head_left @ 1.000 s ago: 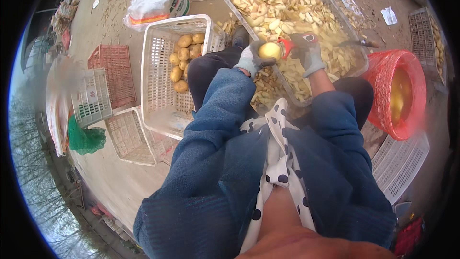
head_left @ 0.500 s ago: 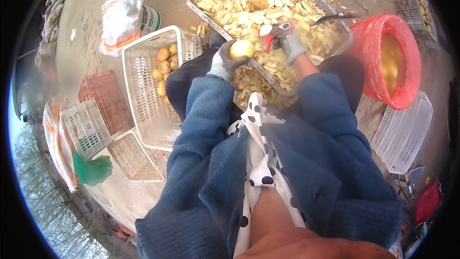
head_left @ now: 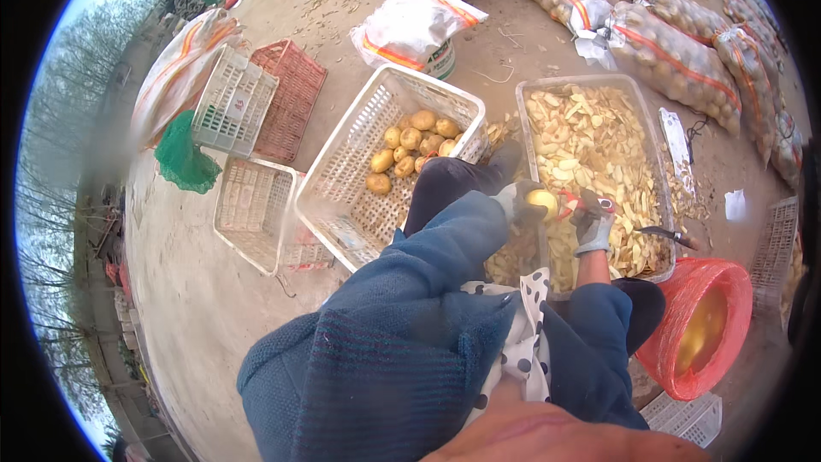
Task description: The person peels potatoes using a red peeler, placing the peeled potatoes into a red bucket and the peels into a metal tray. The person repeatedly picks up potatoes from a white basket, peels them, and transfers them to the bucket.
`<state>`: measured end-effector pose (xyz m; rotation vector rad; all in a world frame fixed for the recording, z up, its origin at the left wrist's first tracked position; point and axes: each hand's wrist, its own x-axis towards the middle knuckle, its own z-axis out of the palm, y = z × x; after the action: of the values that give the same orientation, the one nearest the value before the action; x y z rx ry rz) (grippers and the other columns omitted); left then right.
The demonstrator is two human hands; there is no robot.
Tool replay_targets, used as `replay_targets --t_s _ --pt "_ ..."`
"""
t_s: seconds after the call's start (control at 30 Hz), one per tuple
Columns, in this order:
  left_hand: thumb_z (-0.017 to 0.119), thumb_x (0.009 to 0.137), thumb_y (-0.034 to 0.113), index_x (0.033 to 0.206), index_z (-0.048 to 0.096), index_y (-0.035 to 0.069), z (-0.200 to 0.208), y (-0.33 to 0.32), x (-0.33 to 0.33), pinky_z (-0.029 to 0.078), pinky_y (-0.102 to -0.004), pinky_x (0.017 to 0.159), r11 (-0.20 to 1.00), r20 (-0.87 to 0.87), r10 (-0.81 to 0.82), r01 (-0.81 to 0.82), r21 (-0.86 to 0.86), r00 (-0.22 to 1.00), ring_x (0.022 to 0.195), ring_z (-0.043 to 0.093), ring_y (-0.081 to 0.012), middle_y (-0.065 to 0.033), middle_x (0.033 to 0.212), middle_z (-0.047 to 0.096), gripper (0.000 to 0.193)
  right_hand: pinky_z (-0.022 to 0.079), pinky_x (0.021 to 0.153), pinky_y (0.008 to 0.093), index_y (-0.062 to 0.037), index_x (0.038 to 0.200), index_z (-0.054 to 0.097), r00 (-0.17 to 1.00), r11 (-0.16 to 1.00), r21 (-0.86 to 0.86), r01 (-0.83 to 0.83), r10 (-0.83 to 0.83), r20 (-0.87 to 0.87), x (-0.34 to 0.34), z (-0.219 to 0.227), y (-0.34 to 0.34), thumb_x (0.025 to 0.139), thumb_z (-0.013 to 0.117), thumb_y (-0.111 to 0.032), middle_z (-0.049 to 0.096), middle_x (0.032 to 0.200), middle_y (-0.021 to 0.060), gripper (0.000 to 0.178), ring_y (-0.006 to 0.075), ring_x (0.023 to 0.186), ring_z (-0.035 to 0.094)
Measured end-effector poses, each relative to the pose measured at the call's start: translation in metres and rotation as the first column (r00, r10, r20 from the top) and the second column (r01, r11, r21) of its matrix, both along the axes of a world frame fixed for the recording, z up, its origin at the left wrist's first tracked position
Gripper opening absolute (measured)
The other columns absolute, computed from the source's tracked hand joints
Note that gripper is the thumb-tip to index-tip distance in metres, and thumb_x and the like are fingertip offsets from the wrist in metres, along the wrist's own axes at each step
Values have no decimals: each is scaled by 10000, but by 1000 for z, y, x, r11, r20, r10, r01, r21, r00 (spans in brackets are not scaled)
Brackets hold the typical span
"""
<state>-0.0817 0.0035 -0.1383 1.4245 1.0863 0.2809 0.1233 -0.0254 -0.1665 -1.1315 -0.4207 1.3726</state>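
My left hand, in a grey glove, is closed around a pale peeled potato. Close beside it, my gloved right hand grips a red peeler, its head by the potato; whether they touch I cannot tell. Both hands are over the near left part of a wide grey tray heaped with potato peels. To the left, a white plastic crate holds several unpeeled potatoes. A red mesh bag with peeled yellow potatoes in it stands at the right.
A knife lies across the tray's right rim. Full potato sacks line the far right. A white sack sits on a bucket behind the crate. More crates and a green net lie at the left.
The view has swung left and up, so the crate and tray appear lower and further right, and the sacks show. Both hands keep their hold; the peeler has come closer to the potato.
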Motion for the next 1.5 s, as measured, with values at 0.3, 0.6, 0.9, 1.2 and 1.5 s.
replay_targets --t_s 0.3,0.6,0.9,1.2,1.5 --pt "766 530 265 1084 548 81 11 -8 12 439 -357 800 937 -260 103 -7 349 960 943 556 -287 -152 989 585 623 343 317 241 -80 844 549 991 989 -136 58 -41 124 -6 2 4 711 679 -123 520 598 9 191 111 407 469" --pt "771 543 283 1053 566 89 40 -12 18 444 -370 766 916 -321 41 93 390 946 892 564 -303 -143 953 588 583 387 382 249 -44 898 574 987 991 72 -109 117 -109 10 -6 6 771 590 -154 559 697 34 169 145 498 517" --pt "815 478 362 1089 545 47 -49 0 5 464 -323 810 984 73 110 -119 136 991 917 581 -254 -154 992 587 739 432 495 253 -8 912 569 990 979 -205 -17 45 135 21 58 -3 787 589 -142 591 786 54 184 123 579 544" --pt "806 526 287 1131 488 -26 -70 3 -8 460 -298 822 995 128 95 -95 -6 987 926 585 -219 -154 1006 595 752 409 410 239 -9 859 586 970 910 -415 11 91 226 16 40 -3 758 616 -96 556 667 36 137 117 461 482" --pt "770 595 189 1129 468 -54 -40 7 2 468 -282 812 998 365 33 -11 -64 930 911 585 -163 -113 1011 597 659 428 473 279 -6 924 580 996 997 51 -49 45 79 2 2 -6 793 570 -122 583 764 51 175 162 579 547"
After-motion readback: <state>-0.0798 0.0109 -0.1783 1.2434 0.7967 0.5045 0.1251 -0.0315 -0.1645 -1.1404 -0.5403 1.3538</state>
